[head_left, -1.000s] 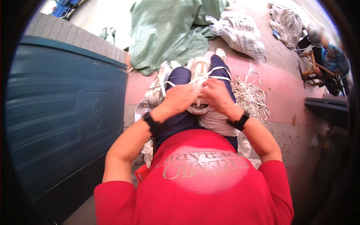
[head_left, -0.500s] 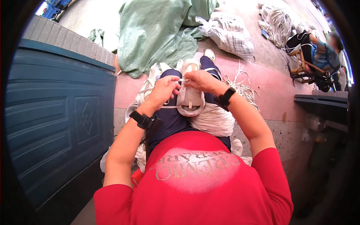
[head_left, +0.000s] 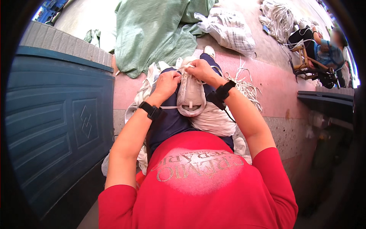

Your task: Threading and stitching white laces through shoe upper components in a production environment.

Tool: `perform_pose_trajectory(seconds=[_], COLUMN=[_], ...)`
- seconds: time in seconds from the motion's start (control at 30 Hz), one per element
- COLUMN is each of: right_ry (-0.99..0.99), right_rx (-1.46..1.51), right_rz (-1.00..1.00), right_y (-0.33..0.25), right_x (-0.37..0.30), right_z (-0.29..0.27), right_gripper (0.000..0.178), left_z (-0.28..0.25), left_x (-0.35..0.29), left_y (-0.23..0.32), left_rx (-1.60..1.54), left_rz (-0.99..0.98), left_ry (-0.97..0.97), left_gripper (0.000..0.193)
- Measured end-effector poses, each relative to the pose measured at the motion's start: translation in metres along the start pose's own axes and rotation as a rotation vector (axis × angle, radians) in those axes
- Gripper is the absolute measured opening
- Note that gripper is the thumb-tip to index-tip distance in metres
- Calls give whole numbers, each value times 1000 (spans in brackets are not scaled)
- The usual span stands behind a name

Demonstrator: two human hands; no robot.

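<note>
The right hand (head_left: 203, 72) has thumb and fingers pinched together on a white lace (head_left: 185, 67); the left hand (head_left: 167, 84) has its fingertips drawn in narrow just beside that lace, though I cannot tell whether they grip it; the pale shoe (head_left: 191, 93) lies between the hands and stretches nearer the wearer than either, over the dark trousers (head_left: 167, 124); the lace could slip from the pinch if pulled unevenly, and the shoe could roll or slide, since neither hand clearly steadies its body; the loose strands (head_left: 244, 89) beyond the right hand might snag if drawn in; the shoe's toe points away from the wearer, its heel opening toward the red shirt, its long axis running nearly straight outward.
</note>
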State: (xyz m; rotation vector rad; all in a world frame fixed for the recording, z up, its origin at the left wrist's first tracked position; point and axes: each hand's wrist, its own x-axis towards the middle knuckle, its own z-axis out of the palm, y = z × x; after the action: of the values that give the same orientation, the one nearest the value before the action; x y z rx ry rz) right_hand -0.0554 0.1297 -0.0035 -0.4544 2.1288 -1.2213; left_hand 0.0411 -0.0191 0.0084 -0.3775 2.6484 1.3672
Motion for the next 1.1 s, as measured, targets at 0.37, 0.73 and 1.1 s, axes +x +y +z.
perform_pose_trajectory(seconds=[0.37,0.73,1.1], right_ry=[-119,35,-39], right_rx=[208,803,235], right_rz=[9,160,41], right_y=[-1,7,4], right_x=[-7,-43,-57], right_z=[-5,-27,9], right_gripper=[23,26,23], left_z=[6,12,7], left_x=[13,15,-6], left_y=[10,15,21], left_rx=[600,786,619], left_rz=[324,467,276], left_ry=[153,110,40], left_gripper=[17,6,21])
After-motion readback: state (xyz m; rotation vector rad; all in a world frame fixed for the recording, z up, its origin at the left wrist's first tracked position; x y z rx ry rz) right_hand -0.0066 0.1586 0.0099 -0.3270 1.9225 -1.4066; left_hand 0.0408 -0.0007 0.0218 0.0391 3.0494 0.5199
